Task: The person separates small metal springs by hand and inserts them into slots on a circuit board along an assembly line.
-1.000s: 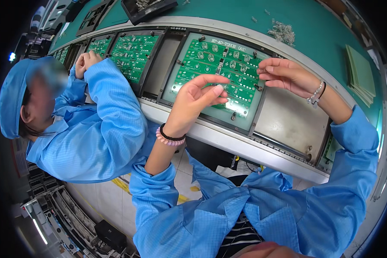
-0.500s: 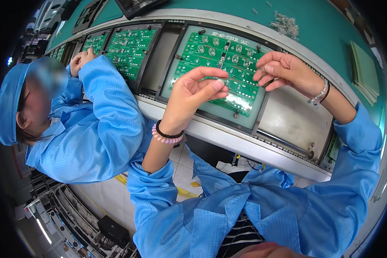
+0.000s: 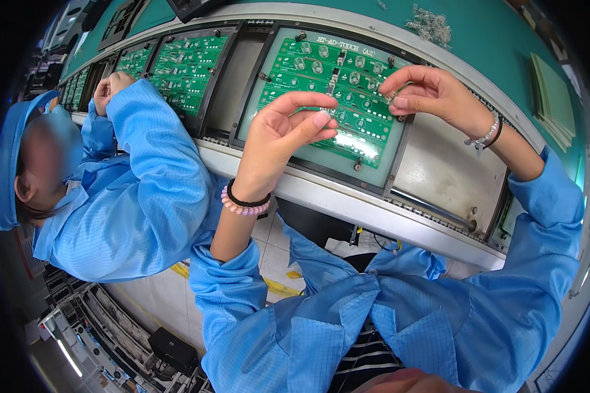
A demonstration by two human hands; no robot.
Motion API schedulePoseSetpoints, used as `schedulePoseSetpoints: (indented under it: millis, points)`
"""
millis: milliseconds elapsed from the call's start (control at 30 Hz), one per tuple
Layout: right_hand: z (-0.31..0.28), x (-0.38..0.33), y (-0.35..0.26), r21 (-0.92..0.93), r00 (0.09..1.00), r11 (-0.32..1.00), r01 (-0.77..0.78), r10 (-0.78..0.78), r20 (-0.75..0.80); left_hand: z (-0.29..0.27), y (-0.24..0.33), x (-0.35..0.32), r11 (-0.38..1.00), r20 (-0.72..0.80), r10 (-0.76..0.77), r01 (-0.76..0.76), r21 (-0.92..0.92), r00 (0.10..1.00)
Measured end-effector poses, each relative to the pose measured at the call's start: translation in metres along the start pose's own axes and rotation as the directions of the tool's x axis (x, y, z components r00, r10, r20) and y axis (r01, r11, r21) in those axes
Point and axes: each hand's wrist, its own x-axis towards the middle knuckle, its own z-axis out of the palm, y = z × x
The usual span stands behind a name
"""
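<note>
The green circuit board (image 3: 328, 92) lies flat in a carrier frame (image 3: 400, 150) on the conveyor. The left hand (image 3: 278, 141) and the right hand (image 3: 432, 95) each pinch a small component, too small to identify, above it. The board is judged thin, stiff and fragile; grip by the edges only

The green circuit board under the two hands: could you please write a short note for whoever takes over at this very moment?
Left hand: raised over the green circuit board, thumb and fingers curled; whether it grips anything cannot be told.
Right hand: fingertips pinched on a small part at the board's right edge.
The board lies in a grey frame on the conveyor line; many round components are already seated.
Loose small parts lie heaped on the green bench top beyond.
A co-worker's hands rest at the next board, to the left.
</note>
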Motion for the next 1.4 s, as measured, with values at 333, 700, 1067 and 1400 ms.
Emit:
schedulePoseSetpoints:
  millis: [333, 700, 1067, 1400]
  points:
    - [0.004, 0.01, 0.005, 0.018, 0.996, 0.996, 0.092, -0.092, -0.008, -0.002, 0.001, -0.002, 1.0, -0.008, -0.001, 0.001, 0.005, 1.0]
    - [0.016, 0.02, -0.003, -0.829, 0.817, 0.327, 0.453, -0.526, 0.239, -0.003, -0.001, 0.001, 0.999, 0.021, 0.006, -0.007, 0.035, 1.0]
    - [0.012, 0.032, 0.01, -0.803, 0.78, 0.275, 0.528, -0.531, 0.331, -0.015, -0.005, -0.002, 0.995, 0.004, 0.049, -0.049, 0.083, 0.999]
    - [0.02, 0.031, 0.008, -0.815, 0.794, 0.285, 0.504, -0.525, 0.307, -0.023, -0.009, -0.005, 0.997, -0.01, 0.058, -0.058, 0.056, 0.998]
